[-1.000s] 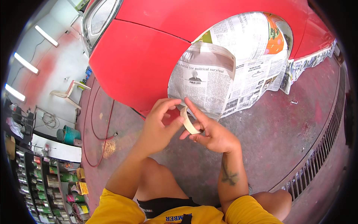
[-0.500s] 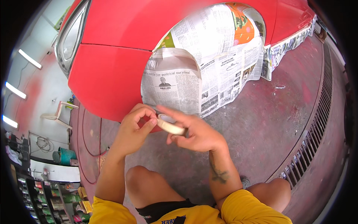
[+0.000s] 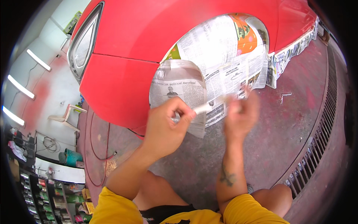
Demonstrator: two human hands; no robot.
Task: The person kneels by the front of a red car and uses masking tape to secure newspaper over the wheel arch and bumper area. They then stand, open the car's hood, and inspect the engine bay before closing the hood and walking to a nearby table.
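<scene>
My left hand (image 3: 167, 125) pinches the end of a pale strip of masking tape (image 3: 203, 108) between thumb and finger. The strip runs right, toward my right hand (image 3: 241, 115), which is smeared by motion with its fingers curled at the tape roll; the roll's outline is too blurred to make out well. Behind both hands, newspaper (image 3: 223, 52) covers the wheel arch of a red car. A separate rounded newspaper sheet (image 3: 182, 74) lies over the arch's left side, its lower edge hanging below the bumper beside my left hand.
The red bumper (image 3: 115, 89) and a headlight (image 3: 85, 44) are at the left. More paper masking (image 3: 294, 50) runs along the car's lower side. A floor grate (image 3: 317, 138) curves along the right. A red hose (image 3: 92, 149), a chair (image 3: 67, 116) and shelves of cans (image 3: 48, 198) are at the left.
My hands have moved apart, the right one going right and the left one slightly right. A strip of tape now stretches between them. The view has shifted, so the car sits lower.
</scene>
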